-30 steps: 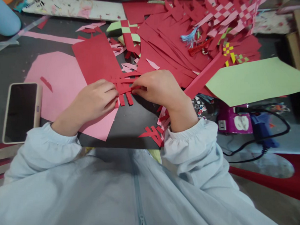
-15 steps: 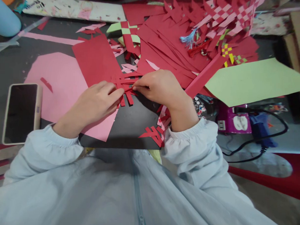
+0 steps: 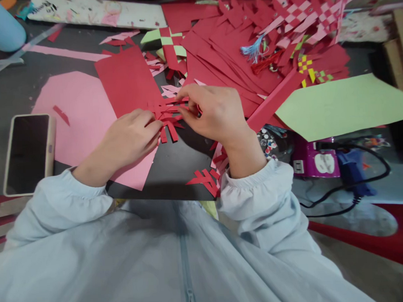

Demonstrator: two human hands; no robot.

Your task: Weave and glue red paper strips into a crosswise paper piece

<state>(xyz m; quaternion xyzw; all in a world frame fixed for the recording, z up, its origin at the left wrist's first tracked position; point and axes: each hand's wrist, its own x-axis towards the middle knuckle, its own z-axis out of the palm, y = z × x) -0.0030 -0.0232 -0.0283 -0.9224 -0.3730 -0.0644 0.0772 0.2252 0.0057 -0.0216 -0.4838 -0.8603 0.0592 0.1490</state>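
Observation:
A small weave of red paper strips point(image 3: 168, 119) lies on the dark table between my two hands. My left hand point(image 3: 130, 136) has its fingers curled, pressing and pinching the weave's left side. My right hand point(image 3: 215, 110) pinches the right ends of the strips, with its fingers bent over them. A red paper sheet point(image 3: 126, 81) lies just behind the weave, partly over a large pink sheet point(image 3: 79, 112). My pale blue sleeves cover both wrists.
A phone point(image 3: 28, 152) lies face up at the left. A heap of red sheets and woven pieces point(image 3: 250, 37) fills the back right. A pale green sheet point(image 3: 340, 107) lies right, above a purple box point(image 3: 313, 161) and a blue tool with black cable point(image 3: 351, 175). Red scraps point(image 3: 206, 179) lie near my right wrist.
My right hand has moved up and a little left over the strips. My left hand has stayed on the weave's left side.

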